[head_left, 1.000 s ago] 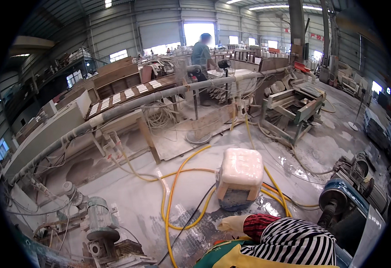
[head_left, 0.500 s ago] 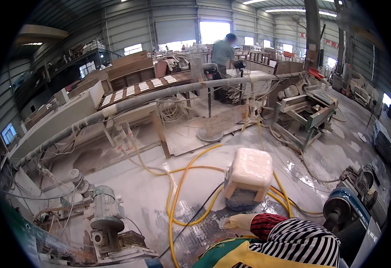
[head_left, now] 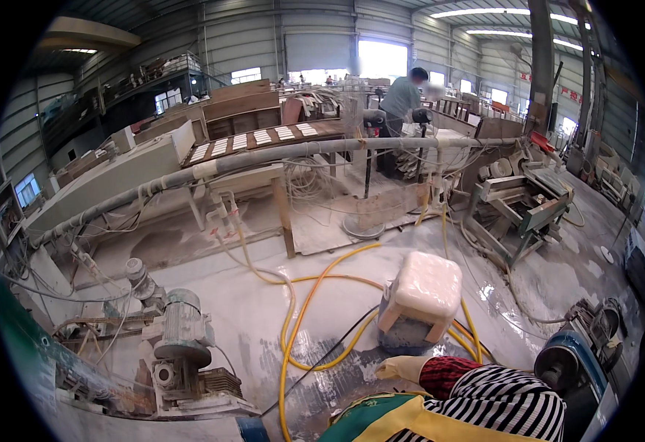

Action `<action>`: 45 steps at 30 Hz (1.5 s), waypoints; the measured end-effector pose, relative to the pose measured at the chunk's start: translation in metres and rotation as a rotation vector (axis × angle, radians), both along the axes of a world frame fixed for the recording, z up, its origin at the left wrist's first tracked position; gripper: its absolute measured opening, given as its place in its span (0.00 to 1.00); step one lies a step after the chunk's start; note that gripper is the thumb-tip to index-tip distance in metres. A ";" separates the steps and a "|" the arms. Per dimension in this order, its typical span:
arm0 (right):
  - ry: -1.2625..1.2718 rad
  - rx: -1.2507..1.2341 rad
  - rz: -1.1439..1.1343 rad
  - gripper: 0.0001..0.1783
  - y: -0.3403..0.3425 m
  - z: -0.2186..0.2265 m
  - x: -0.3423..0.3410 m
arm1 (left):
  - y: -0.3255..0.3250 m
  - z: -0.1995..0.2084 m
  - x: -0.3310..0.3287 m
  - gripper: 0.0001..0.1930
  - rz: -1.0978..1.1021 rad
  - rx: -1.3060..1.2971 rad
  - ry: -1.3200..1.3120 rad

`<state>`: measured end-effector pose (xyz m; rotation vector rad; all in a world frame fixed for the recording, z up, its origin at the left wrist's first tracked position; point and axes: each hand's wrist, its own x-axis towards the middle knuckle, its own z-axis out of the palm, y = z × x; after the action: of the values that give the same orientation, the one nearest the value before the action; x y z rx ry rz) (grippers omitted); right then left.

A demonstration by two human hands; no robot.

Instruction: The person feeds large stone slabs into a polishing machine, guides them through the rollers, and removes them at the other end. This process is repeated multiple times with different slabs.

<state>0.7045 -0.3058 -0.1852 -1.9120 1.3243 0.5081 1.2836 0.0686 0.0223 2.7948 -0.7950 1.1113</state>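
Note:
My right hand (head_left: 402, 368), in a cream glove, reaches leftward across my front from a striped sleeve with a red cuff (head_left: 446, 374). Its fingers point left and curve downward; their tips are too unclear to show whether they close on anything. No held object shows. Just beyond the hand stands a stool (head_left: 427, 283) with a pale, plastic-wrapped top and a dark lower part. My left hand is outside the picture. A green and yellow apron (head_left: 381, 420) covers my front.
Yellow hoses (head_left: 287, 361) and a black cable (head_left: 322, 359) loop over the wet, whitish floor. A dusty motor (head_left: 182, 324) sits at left, a blue-housed machine (head_left: 569, 357) at right. A long pipe (head_left: 278, 153) crosses behind. A co-worker (head_left: 400, 103) stands beyond it, near a metal frame (head_left: 532, 214).
The whole view has shifted, so the surroundings sit farther right. My right hand keeps almost the same pose near the stool. The co-worker in the background leans more to the right.

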 end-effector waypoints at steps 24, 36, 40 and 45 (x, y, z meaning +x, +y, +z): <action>-0.074 -0.029 -0.098 0.28 0.015 0.078 0.021 | 0.002 -0.022 0.047 0.24 -0.004 -0.001 0.108; -0.090 -0.020 -0.122 0.29 0.022 0.069 0.025 | 0.008 -0.049 0.075 0.27 0.089 0.008 0.075; -0.141 -0.006 -0.173 0.29 0.027 0.053 0.014 | 0.005 -0.052 0.079 0.27 0.071 0.045 0.078; -0.102 0.002 -0.157 0.27 0.036 0.068 0.017 | 0.000 -0.036 0.075 0.27 0.063 0.009 0.246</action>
<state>0.7219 -0.2698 -0.1175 -1.7906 1.3922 0.3284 1.3586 0.0690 -0.0139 2.9045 -0.6930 0.7495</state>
